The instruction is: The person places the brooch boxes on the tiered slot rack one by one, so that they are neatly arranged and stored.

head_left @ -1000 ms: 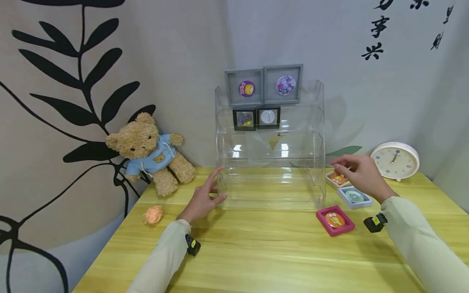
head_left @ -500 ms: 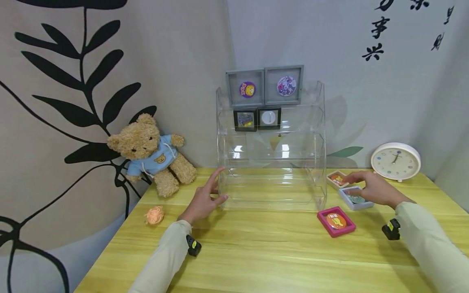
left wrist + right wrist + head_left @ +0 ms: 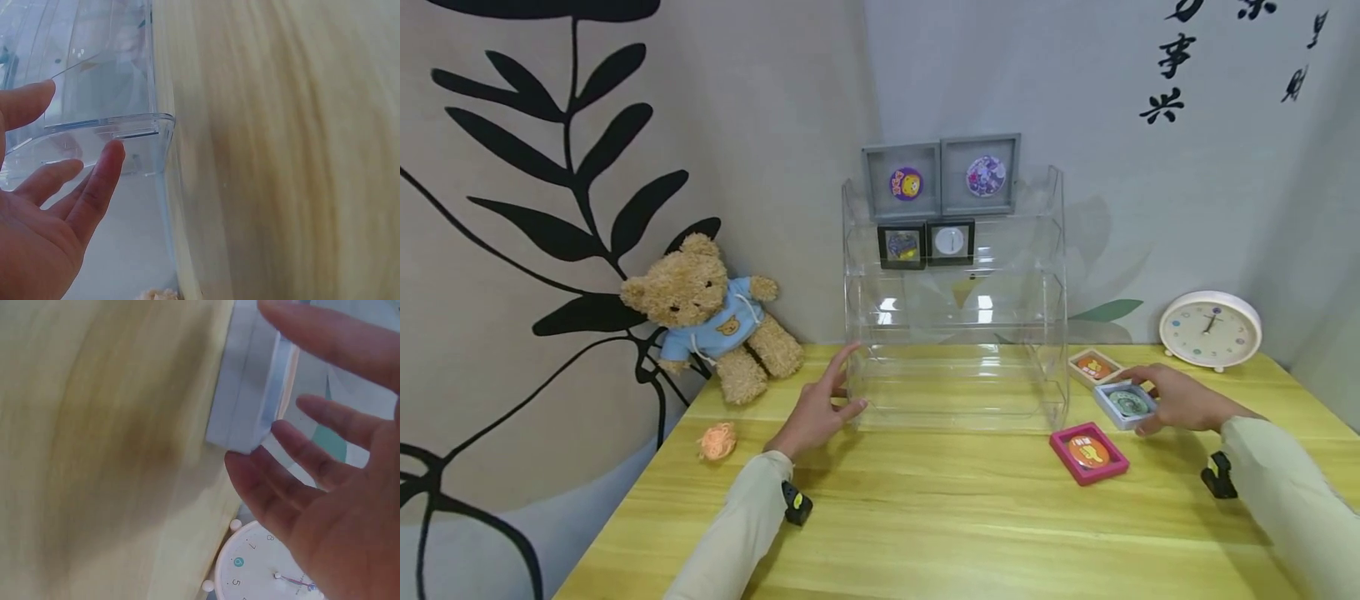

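Observation:
A clear acrylic tiered stand (image 3: 955, 383) stands on the table. Beside its left end is my left hand (image 3: 816, 412), fingers extended and spread around the side panel; in the left wrist view the fingertips (image 3: 112, 150) are right at the clear edge. On the right, my right hand (image 3: 1187, 400) holds a light blue square badge frame (image 3: 1126, 404) between thumb and fingers at opposite edges. The right wrist view shows that frame's pale side wall (image 3: 240, 381) close over the wood. A beige frame (image 3: 1092, 367) with an orange badge lies just behind, and a magenta frame (image 3: 1088, 452) in front.
Two grey frames (image 3: 904, 179) stand on the stand's top tier, with two small black frames (image 3: 951, 242) one tier below. A white clock (image 3: 1210, 329) is at the back right. A teddy bear (image 3: 707, 304) leans at the left, behind an orange yarn ball (image 3: 717, 440).
My right hand has moved down and to the right from above the beige frame and taken hold of the light blue frame. The left hand stays at the stand's side.

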The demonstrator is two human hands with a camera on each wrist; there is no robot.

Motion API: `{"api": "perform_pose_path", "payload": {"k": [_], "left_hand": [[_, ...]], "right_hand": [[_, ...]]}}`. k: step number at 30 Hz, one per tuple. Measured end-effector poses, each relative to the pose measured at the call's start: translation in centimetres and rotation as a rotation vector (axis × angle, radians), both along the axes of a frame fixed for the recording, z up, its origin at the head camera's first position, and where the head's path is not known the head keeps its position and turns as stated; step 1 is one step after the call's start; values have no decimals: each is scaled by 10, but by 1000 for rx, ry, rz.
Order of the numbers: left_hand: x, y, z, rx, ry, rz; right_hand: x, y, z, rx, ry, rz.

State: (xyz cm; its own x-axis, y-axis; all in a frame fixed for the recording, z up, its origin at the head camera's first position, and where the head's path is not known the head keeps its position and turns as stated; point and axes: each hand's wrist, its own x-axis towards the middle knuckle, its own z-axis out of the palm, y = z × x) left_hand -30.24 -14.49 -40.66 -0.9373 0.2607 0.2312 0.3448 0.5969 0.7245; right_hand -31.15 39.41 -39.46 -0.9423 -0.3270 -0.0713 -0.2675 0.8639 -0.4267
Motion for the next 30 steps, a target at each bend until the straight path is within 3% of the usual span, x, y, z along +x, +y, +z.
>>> {"api": "perform_pose_path", "payload": {"k": [7,14,21,25,30], "left_hand": [[1,0,1,6,7,-10],[3,0,1,13,17,-11],[3,0,1,18,9,-9],[3,0,1,17,9,-4],[3,1,1,23,5,-3]], "right_hand": [[-5,1,-3,71,2,-27],[-5,3,-2,53,-89,-44],[1,3,-2,3,-90,-52],[4,2,0,-102,-73,-44],[8,3,-2,-348,-170,-53]]}}
